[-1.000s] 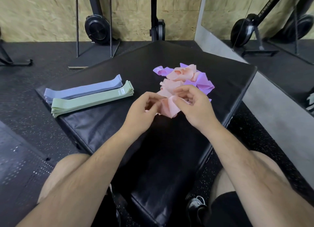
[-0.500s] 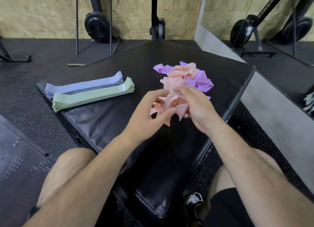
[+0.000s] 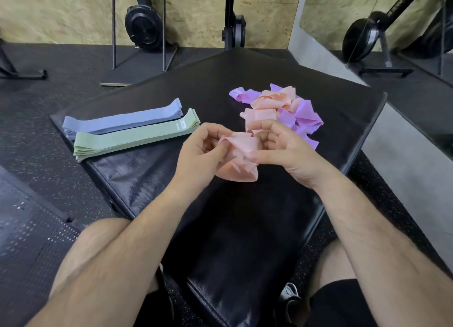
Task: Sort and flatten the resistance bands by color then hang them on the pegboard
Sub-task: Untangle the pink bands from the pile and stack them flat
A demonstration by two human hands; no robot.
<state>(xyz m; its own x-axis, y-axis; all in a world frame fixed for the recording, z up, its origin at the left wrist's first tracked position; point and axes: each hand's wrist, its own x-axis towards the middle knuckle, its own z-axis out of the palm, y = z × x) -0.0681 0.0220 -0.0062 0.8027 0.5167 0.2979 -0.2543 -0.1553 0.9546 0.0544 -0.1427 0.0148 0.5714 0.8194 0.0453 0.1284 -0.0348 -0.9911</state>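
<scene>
both hands (image 3: 201,152) (image 3: 286,147) have pulled a pink band (image 3: 241,160) off the pile (image 3: 282,111), fingers pinching it.

Your left hand (image 3: 198,155) and right hand (image 3: 284,150) both hold a crumpled pink band (image 3: 241,160) over the black mat (image 3: 245,228). Flat blue bands (image 3: 122,120) and green bands (image 3: 132,140) lie side by side. A pink and purple pile (image 3: 282,108) sits behind.

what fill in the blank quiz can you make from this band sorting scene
Left hand and right hand hold a band coloured ____.
The far stack beside the green stack is ____.
The loose pile mixes pink bands with ____ ones.
Missing: pink, blue, purple.
</scene>
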